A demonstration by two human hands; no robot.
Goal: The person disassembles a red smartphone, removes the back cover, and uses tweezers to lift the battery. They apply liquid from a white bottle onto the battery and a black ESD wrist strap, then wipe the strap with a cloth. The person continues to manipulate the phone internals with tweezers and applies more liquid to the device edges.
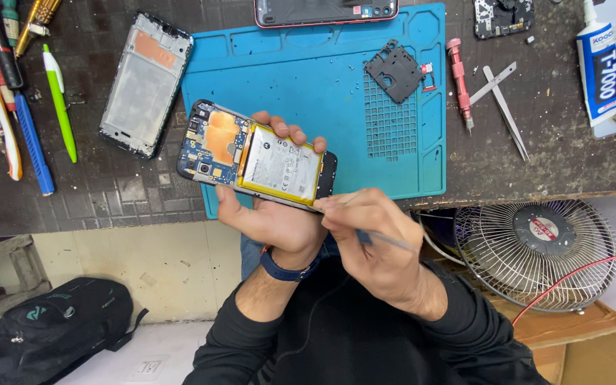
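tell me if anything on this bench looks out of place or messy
Small screws lie loose and scattered over the blue repair mat, not gathered in a tray. The opened phone in the left hand has its back off, battery and board bare, while the right hand works a thin tool at its edge.

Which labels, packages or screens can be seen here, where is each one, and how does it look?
Battery label: on the opened phone in the left hand; pale rectangle, yellow edge, small dark print.
Glue tube: top right on the bench; white, blue label.
Fan badge: centre of the wire fan, lower right; round, red and white.
Phone screen: top edge; dark, red rim.
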